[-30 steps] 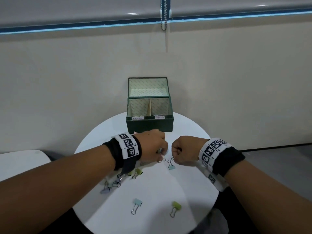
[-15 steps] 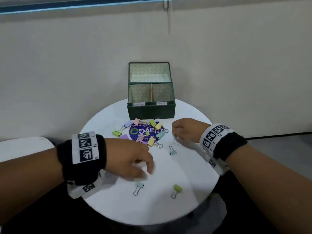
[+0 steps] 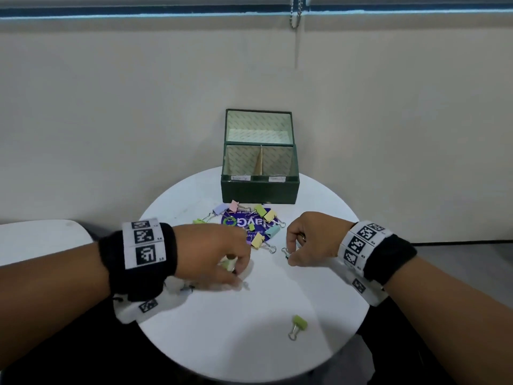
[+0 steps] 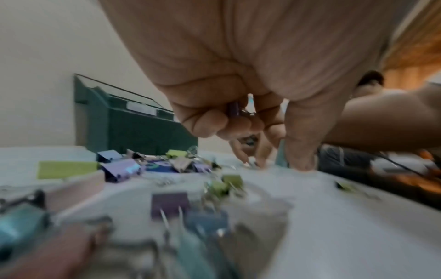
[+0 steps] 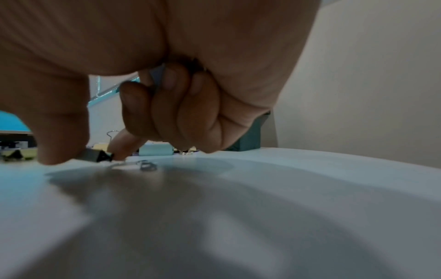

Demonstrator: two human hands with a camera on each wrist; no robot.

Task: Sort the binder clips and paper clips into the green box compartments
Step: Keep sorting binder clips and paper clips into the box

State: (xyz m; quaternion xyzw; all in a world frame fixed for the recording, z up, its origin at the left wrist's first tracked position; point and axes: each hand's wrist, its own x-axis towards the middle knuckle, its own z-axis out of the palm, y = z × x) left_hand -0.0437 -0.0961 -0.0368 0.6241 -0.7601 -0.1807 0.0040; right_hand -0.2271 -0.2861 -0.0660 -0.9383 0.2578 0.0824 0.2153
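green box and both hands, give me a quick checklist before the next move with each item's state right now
1. Green box lid open, both front compartments reachable: ok.
2. Compartment labels legible: cannot tell, too small.
3. Right hand pinches the teal binder clip on the white table: ok, though not lifted.
4. Left hand holds clips in curled fingers: ok; how many, cannot tell.
5. Sorting finished: not ok; a pile of binder clips and a green binder clip lie loose.

A round white counter (image 3: 263, 329) stands against a cream wall (image 3: 138, 107). A purple printed card (image 3: 244, 221) lies flat on it. A second white surface (image 3: 36, 240) sits just beside it at the left. A beaded blind chain (image 3: 296, 12) hangs against the wall above.
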